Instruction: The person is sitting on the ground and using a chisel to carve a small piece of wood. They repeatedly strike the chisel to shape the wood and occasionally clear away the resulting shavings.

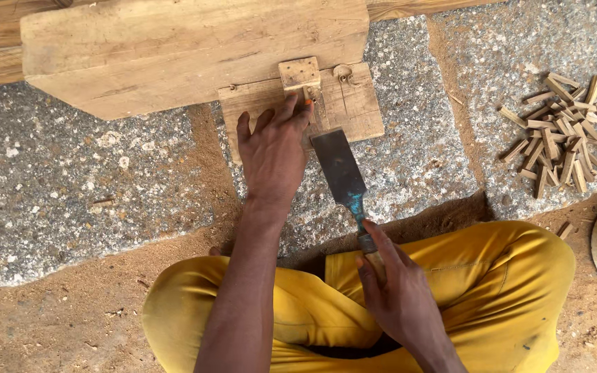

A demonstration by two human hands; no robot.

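speckled stone slabs (70,179), sawdust-strewn ground (57,324), daylight

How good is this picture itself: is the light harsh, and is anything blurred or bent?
Head view: soft, even daylight, no hard shadows; a dim shadow lies just ahead of the yellow trousers. The chisel blade looks dull, without glare. The left hand, right hand and pile of small wooden pieces are sharp. The edge of the thick plank bows slightly, hinting at wide-lens distortion.
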